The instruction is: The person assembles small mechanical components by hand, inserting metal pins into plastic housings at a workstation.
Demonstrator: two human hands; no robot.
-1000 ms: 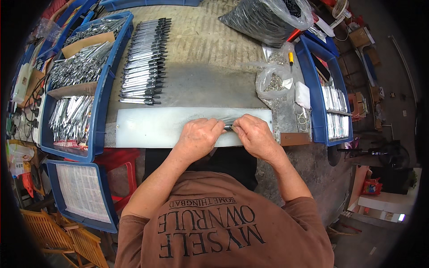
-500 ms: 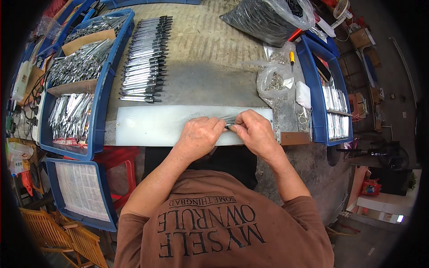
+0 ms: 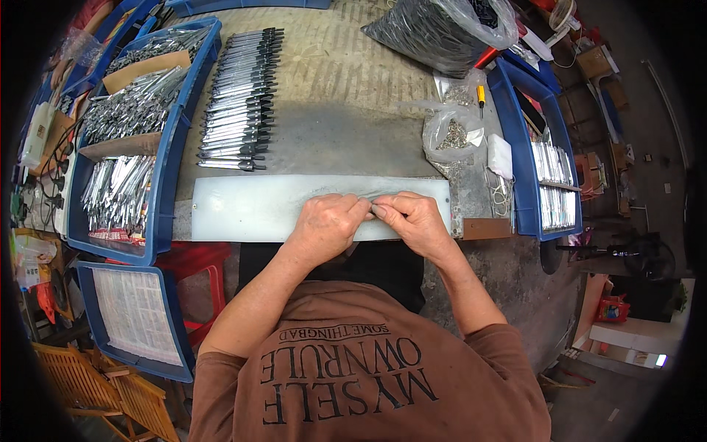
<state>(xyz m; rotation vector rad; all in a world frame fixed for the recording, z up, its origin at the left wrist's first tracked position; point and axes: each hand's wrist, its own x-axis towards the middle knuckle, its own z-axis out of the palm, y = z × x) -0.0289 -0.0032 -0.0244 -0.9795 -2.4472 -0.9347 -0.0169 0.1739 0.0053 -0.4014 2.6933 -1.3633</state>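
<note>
Both hands meet fingertip to fingertip above a long white board point(image 3: 250, 206) at the table's near edge. My left hand point(image 3: 331, 223) is closed, its thumb and forefinger pressed together. Against it, my right hand point(image 3: 412, 219) pinches with thumb and bent forefinger. Whatever lies between the fingertips is almost wholly covered and too small to name. Beyond the board, to the left, a neat row of slim silver rods with black ends point(image 3: 237, 103) lies on the table.
At left a blue divided bin point(image 3: 166, 158) holds many silver rods; a shallow blue tray point(image 3: 177, 324) sits below. On the right are a bag of small metal parts point(image 3: 453, 140), a yellow-handled screwdriver point(image 3: 481, 99) and another blue bin point(image 3: 519, 169). A large bag point(image 3: 420, 37) stands at the back.
The right hand has turned and flattened slightly, its fingers closing toward the left hand. A small dark piece that showed between the fingertips is now covered.
</note>
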